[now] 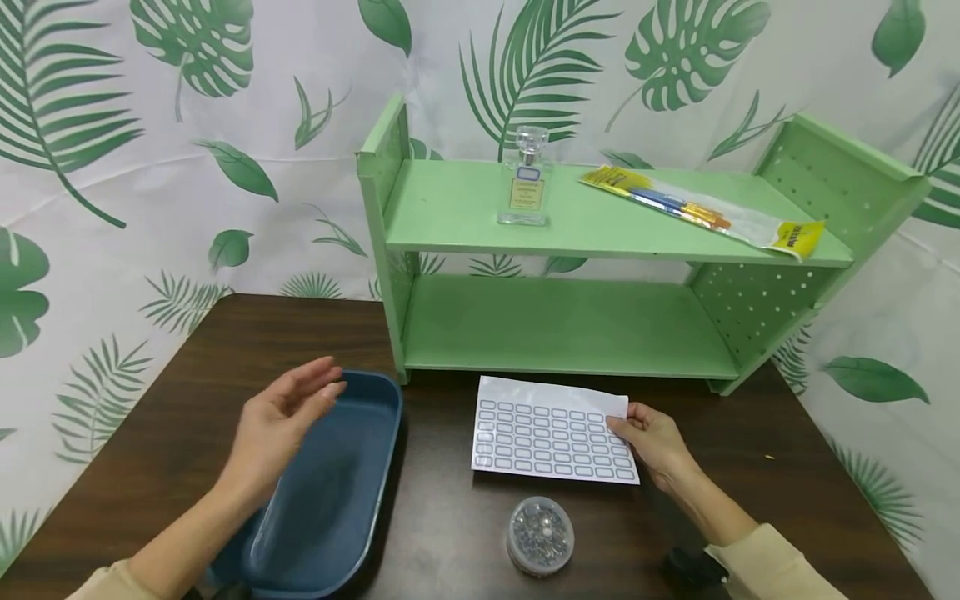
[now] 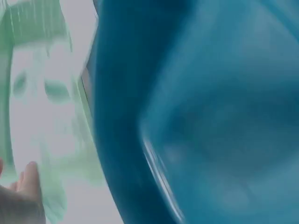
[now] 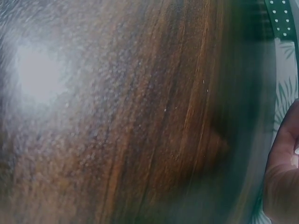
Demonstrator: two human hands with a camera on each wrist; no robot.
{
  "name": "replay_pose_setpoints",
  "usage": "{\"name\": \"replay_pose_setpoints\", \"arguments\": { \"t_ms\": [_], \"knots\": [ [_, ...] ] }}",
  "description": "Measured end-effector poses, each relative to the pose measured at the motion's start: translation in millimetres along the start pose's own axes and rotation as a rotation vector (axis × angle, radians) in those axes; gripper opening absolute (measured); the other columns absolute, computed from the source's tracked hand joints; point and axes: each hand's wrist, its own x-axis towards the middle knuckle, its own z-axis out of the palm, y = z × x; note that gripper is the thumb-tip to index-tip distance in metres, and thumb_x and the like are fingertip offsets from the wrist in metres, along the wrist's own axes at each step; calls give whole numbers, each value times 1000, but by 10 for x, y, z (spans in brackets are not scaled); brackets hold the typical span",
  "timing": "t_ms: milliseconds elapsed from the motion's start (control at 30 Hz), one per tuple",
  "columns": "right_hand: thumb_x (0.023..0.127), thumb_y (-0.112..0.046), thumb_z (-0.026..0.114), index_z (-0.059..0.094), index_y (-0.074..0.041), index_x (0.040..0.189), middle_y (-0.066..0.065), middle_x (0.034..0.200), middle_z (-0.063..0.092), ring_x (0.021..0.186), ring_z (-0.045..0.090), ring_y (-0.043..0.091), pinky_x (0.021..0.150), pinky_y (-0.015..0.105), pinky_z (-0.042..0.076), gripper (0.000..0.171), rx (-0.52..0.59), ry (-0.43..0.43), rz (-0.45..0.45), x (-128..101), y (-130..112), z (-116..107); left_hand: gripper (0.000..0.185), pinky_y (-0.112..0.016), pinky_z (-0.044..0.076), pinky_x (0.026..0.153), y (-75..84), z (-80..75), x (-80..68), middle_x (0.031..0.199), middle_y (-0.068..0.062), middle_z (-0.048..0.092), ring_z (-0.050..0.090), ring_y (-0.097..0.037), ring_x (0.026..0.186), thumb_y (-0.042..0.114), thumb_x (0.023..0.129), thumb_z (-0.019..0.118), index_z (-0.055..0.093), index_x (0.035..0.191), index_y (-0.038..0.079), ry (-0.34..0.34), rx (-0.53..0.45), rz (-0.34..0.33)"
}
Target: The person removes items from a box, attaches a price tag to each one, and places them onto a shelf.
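Fingers of the right hand [image 1: 654,440] pinch the right edge of the label sheet [image 1: 551,431] lying on the surface before the shelf [image 1: 570,333], a light, floppy thing best held by its margin, while the left hand [image 1: 281,421] hovers open, holding nothing, over the tray [image 1: 375,492].

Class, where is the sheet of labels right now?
In the head view, the label sheet lies on the table before the green shelf, its right edge pinched by the right hand.
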Motion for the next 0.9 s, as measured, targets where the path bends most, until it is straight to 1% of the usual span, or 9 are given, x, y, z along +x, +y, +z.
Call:
{"name": "replay_pose_setpoints", "arguments": {
  "t_ms": [100,133,167,233,300,367,500,667,900],
  "knots": [
    [96,-6,58,53,7,108,-8,73,64,65,62,6,58,22,54,17,12,1,10,-14,32,-6,50,-20,51,95,126,390,33,140,-12,58,62,-8,118,17,99,58,43,145,4,-210,-76,-126],
    [96,-5,58,54,6,107,-8,73,64,65,63,6,59,22,54,16,18,3,15,-17,43,-4,50,-26,51,99,141,526,43,143,-18,53,60,-15,123,16,99,57,42,146,4,-254,-80,-154],
    [96,-5,58,54,6,106,-8,73,64,65,63,6,59,23,54,15,22,2,15,-19,55,-2,51,-31,50,101,146,660,51,144,-20,51,58,-22,127,14,99,57,40,146,4,-285,-77,-175],
    [97,-5,57,54,6,107,-9,74,65,65,63,6,59,23,54,15,32,-2,15,-23,73,5,52,-42,47,106,134,902,67,145,-23,49,52,-34,132,12,99,57,39,146,2,-318,-82,-213],
    [97,-5,57,54,6,108,-9,74,65,66,64,6,59,23,54,17,37,-4,11,-27,86,11,52,-49,45,106,102,1097,89,144,-27,48,49,-40,133,9,98,57,38,145,-2,-317,-88,-232],
    [97,-6,57,54,7,110,-9,75,65,66,64,6,60,23,55,18,42,-4,10,-30,95,16,49,-50,45,105,64,1248,114,141,-28,50,50,-42,131,8,97,58,40,141,-3,-295,-79,-251],
    [97,-6,58,53,7,110,-8,75,66,67,64,6,60,23,55,19,51,1,15,-42,103,14,37,-44,52,94,-14,1447,158,128,-27,60,60,-38,118,6,96,60,47,129,-3,-252,-32,-258],
    [97,-7,58,53,6,112,-8,76,66,68,64,7,61,23,55,20,72,-10,25,-61,113,-2,26,-34,53,79,-67,1559,180,110,-18,71,67,-26,101,3,92,64,57,117,1,-209,11,-231],
    [97,-8,59,56,1,107,-10,76,67,69,65,6,62,23,54,14,110,-35,21,-75,77,-34,30,-27,54,73,-99,1615,225,102,-14,73,69,-19,90,0,90,65,65,120,6,-193,12,-245]
  ]
}}
